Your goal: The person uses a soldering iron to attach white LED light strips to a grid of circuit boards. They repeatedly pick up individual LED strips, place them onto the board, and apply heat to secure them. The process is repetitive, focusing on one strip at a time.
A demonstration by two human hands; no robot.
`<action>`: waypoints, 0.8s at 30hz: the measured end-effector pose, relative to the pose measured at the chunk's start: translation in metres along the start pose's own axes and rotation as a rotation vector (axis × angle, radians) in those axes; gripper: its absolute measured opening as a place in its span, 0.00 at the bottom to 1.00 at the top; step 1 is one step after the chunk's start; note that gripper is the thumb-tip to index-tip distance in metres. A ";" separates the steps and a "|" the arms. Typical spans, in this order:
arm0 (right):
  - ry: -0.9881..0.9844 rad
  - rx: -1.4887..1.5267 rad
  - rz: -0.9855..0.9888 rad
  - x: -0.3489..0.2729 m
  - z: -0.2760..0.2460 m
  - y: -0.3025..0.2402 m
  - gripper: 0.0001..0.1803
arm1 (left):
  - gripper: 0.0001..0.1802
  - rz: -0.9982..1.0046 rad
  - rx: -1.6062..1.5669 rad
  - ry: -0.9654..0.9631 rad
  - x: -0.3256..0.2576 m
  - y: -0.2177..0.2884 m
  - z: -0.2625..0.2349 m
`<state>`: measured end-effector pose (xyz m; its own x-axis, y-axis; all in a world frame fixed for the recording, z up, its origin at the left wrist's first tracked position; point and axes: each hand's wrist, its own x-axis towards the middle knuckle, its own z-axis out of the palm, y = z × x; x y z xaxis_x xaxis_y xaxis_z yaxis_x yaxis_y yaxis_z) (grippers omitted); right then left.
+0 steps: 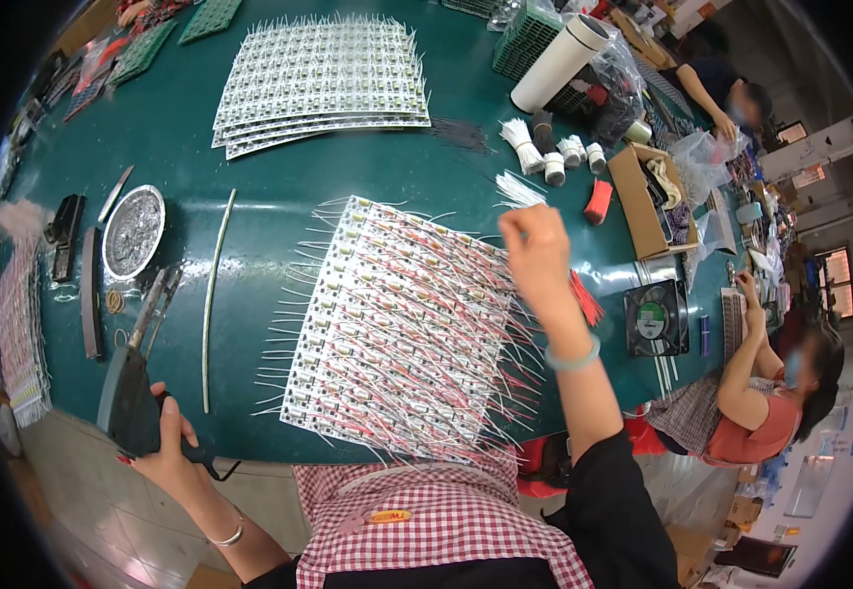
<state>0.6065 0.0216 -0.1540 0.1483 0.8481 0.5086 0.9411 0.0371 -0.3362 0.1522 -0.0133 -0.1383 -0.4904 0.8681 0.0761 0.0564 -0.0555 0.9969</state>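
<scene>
My left hand (pixel 169 450) is wrapped around the handle of a dark soldering gun (pixel 128 398). The gun's tip points up toward a round metal bowl (pixel 135 232) of silvery material. In front of me lies a white circuit board panel (pixel 387 324) in rows, covered with many white and red wires that stick out past its edges. Over the panel's far right corner, my right hand (pixel 536 245) is closed in a pinch; whatever its fingers hold is too small to make out. Just beyond it lie loose white wires (pixel 520 190), and red wires (pixel 584 298) lie beside its wrist.
Stacked panels (pixel 318 79) lie at the back. Wire bundles (pixel 555 169), a white cylinder (pixel 558 63), a cardboard box (pixel 642 201) and a black fan (pixel 656 318) stand right. A thin strip (pixel 218 299) lies left of the panel. Two people work at the right.
</scene>
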 end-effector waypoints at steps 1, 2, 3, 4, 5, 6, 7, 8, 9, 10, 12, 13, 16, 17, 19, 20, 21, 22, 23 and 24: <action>0.011 -0.067 0.041 0.006 0.007 0.023 0.05 | 0.19 -0.005 0.001 0.007 -0.003 0.001 0.001; 0.001 -0.085 0.053 0.009 0.006 0.041 0.05 | 0.19 -0.023 -0.007 0.000 -0.005 -0.002 0.008; -0.011 -0.096 0.063 0.011 0.005 0.054 0.05 | 0.19 -0.037 -0.010 -0.002 -0.008 -0.002 0.011; -0.064 -0.060 0.065 0.013 0.011 0.063 0.05 | 0.19 -0.025 -0.006 -0.009 -0.011 0.001 0.007; -0.117 -0.026 0.064 0.016 0.015 0.069 0.06 | 0.19 -0.015 -0.003 -0.015 -0.012 0.002 0.005; -0.138 -0.063 0.015 0.016 0.018 0.069 0.07 | 0.19 -0.010 0.021 -0.017 -0.013 0.003 0.001; -0.153 -0.081 -0.010 0.016 0.017 0.070 0.07 | 0.19 -0.015 0.022 -0.020 -0.015 0.006 0.000; -0.183 -0.091 -0.034 0.014 0.017 0.076 0.06 | 0.19 -0.021 0.021 -0.026 -0.016 0.007 0.003; -0.199 -0.106 -0.039 0.011 0.020 0.080 0.06 | 0.19 -0.025 0.021 -0.026 -0.018 0.010 0.006; -0.226 -0.148 -0.040 0.013 0.020 0.079 0.05 | 0.18 -0.010 0.020 -0.022 -0.020 0.013 0.008; -0.265 -0.243 -0.118 0.015 0.017 0.072 0.05 | 0.18 0.018 0.005 -0.026 -0.023 0.020 0.011; -0.286 -0.287 -0.149 0.017 0.016 0.070 0.05 | 0.17 0.014 0.002 -0.020 -0.024 0.021 0.009; -0.335 -0.352 -0.223 0.019 0.013 0.068 0.05 | 0.17 0.002 -0.009 -0.014 -0.028 0.023 0.004; -0.351 -0.365 -0.241 0.020 0.011 0.068 0.05 | 0.16 -0.001 -0.006 -0.011 -0.030 0.024 0.003; -0.302 -0.299 -0.212 0.026 0.004 0.070 0.05 | 0.16 0.004 0.001 0.005 -0.032 0.025 0.000; -0.280 -0.267 -0.183 0.031 0.000 0.076 0.05 | 0.16 0.011 0.003 0.012 -0.033 0.025 -0.002; -0.259 -0.235 -0.151 0.034 -0.004 0.075 0.05 | 0.15 0.017 0.008 0.018 -0.034 0.024 -0.004; -0.274 -0.138 -0.029 0.039 -0.011 0.073 0.07 | 0.16 0.012 0.010 0.017 -0.034 0.024 -0.007; -0.269 -0.124 0.034 0.043 -0.015 0.068 0.06 | 0.16 0.008 0.013 0.016 -0.035 0.024 -0.010; -0.263 -0.113 0.099 0.049 -0.021 0.060 0.05 | 0.16 0.002 0.013 0.012 -0.035 0.024 -0.011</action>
<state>0.6763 0.0544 -0.1327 0.1710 0.9529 0.2505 0.9561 -0.0990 -0.2758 0.1608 -0.0502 -0.1172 -0.5006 0.8621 0.0784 0.0682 -0.0510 0.9964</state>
